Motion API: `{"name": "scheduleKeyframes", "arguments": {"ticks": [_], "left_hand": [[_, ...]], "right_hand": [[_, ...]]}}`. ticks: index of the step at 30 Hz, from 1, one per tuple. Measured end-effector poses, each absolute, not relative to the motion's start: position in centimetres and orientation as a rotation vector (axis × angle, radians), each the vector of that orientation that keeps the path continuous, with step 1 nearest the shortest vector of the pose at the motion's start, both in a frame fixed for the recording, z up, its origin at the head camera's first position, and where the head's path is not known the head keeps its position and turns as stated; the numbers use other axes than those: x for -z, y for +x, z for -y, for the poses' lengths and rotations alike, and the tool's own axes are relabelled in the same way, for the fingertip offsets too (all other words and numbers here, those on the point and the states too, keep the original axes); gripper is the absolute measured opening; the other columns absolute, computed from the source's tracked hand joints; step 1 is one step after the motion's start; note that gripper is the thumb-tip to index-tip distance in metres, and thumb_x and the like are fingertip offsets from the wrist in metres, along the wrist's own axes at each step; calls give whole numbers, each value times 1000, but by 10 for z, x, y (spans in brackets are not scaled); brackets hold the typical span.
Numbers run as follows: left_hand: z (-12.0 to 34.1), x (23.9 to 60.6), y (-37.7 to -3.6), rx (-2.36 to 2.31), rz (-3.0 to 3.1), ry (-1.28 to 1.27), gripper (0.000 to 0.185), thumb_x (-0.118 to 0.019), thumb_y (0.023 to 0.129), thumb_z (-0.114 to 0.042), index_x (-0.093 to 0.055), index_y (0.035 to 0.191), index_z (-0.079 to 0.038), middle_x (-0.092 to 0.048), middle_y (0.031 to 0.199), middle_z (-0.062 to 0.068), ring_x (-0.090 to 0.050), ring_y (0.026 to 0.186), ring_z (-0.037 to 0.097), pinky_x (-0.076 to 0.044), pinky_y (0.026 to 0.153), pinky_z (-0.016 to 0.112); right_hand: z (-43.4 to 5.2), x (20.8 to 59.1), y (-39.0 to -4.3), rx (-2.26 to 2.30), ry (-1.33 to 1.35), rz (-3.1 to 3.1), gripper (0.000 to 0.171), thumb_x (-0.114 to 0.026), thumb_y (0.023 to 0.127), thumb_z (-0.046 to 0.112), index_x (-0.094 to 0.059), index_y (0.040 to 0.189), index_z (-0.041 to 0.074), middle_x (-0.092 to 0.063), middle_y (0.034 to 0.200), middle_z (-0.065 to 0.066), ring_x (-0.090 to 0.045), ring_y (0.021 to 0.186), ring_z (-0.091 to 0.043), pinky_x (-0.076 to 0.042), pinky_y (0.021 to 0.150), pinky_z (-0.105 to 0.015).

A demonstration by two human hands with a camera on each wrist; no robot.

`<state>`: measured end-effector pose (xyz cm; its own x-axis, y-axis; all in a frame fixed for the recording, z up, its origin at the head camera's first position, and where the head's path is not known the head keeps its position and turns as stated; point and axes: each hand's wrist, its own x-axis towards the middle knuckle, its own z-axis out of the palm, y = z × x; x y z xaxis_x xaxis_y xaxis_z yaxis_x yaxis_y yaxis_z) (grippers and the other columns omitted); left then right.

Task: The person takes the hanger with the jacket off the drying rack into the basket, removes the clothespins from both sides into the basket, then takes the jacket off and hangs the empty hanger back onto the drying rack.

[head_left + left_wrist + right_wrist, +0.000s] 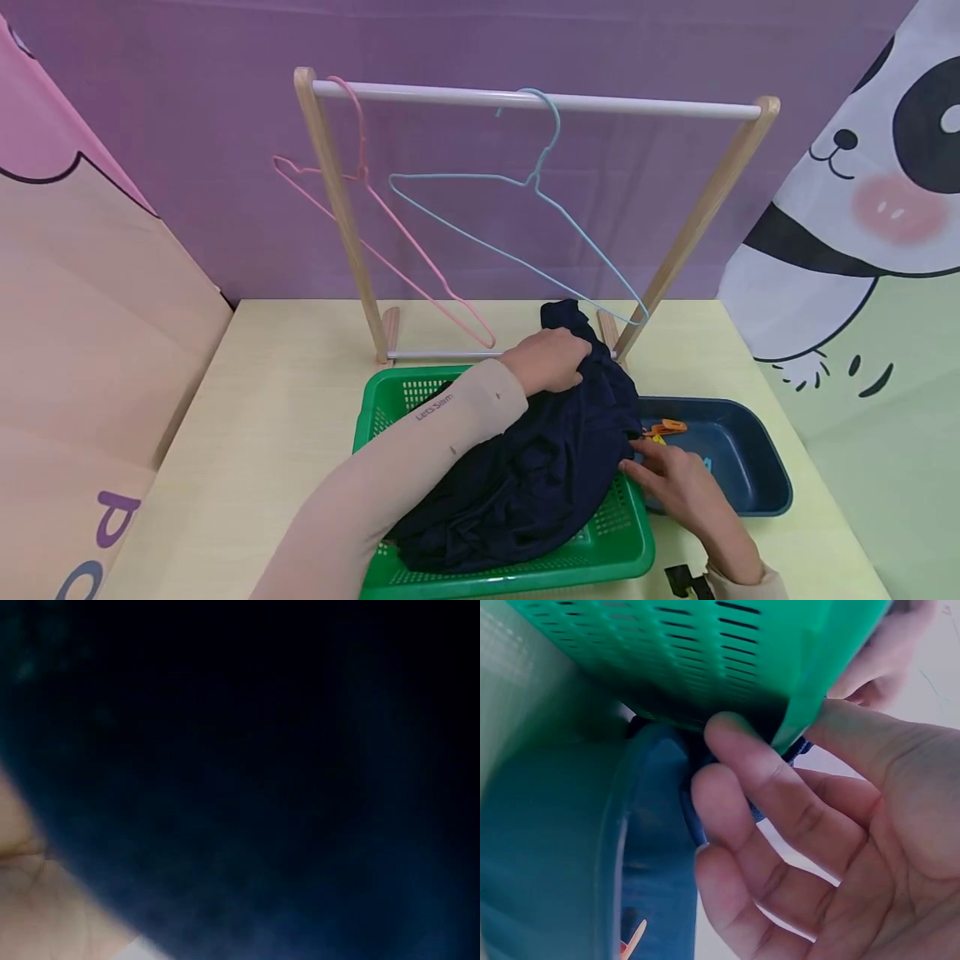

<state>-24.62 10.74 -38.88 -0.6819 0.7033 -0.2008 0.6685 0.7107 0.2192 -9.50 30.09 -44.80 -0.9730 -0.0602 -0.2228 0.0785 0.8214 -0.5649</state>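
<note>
The left hand grips a bunched fold of the dark navy garment, which is heaped in the green basket on the bench. The right hand touches the garment's edge at the basket's right rim, beside the blue tray holding orange clips. Behind stands a wooden rack bearing a pink hanger and a blue hanger.

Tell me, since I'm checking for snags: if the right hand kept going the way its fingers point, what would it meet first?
Probably the dark navy garment: the right hand points its fingertips at the cloth's edge over the green basket's rim. They look close to touching, though depth is unclear.
</note>
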Motion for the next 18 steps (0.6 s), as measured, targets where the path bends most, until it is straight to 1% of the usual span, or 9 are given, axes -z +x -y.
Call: {"name": "scheduleKeyframes", "arguments": {"ticks": [1,4,6,8,10,12,15,18], "left_hand": [[-110,391,-249,-198,-2648,1082,29,-62,100,-20,-66,129,-14,-65,120,5,-61,99,18,-49,79,29],[-114,399,-253,-215,-2664,1091,16,-61,99,-9,-73,109,-14,-68,103,3,-61,82,16,-47,69,27],[-115,402,-254,-212,-2691,1097,16,-60,99,-4,-73,97,-13,-68,93,3,-59,75,14,-46,64,25],[-115,403,-254,-202,-2708,1099,20,-59,99,-1,-72,89,-12,-66,85,3,-59,71,13,-46,63,25],[-113,402,-253,-225,-2710,1094,21,-58,99,0,-70,87,-13,-65,84,2,-59,71,12,-46,63,24],[-110,398,-251,-276,-2696,1079,21,-57,99,1,-70,89,-13,-65,87,1,-60,74,11,-47,66,23],[-102,387,-243,-349,-2664,1078,19,-57,98,1,-71,97,-13,-65,96,-1,-60,80,10,-49,71,22],[-93,372,-231,-352,-2641,1148,18,-58,98,-1,-71,103,-13,-66,102,-1,-60,84,11,-49,75,22]], "right_hand": [[-301,448,-95,876,13,-2774,51,-67,98,30,-60,130,-9,-72,104,-17,-69,78,-18,-56,77,-46],[-301,449,-96,882,10,-2768,52,-66,98,32,-60,130,-8,-71,106,-18,-70,81,-19,-56,77,-46],[-301,449,-96,881,6,-2768,52,-66,98,32,-60,130,-8,-72,104,-17,-70,79,-18,-56,76,-46],[-301,450,-96,880,6,-2767,52,-66,98,32,-61,130,-7,-72,103,-16,-69,77,-16,-56,76,-45],[-301,450,-96,871,5,-2771,52,-66,98,33,-61,130,-7,-72,103,-15,-69,77,-16,-56,76,-46],[-301,450,-96,870,6,-2769,51,-66,98,32,-61,130,-7,-72,103,-15,-69,77,-16,-56,76,-46],[-302,450,-97,872,-4,-2766,52,-66,98,33,-60,130,-8,-72,102,-15,-69,75,-15,-56,75,-45],[-303,450,-96,876,-5,-2773,51,-66,98,30,-60,129,-9,-73,98,-13,-67,71,-13,-56,72,-42]]}}
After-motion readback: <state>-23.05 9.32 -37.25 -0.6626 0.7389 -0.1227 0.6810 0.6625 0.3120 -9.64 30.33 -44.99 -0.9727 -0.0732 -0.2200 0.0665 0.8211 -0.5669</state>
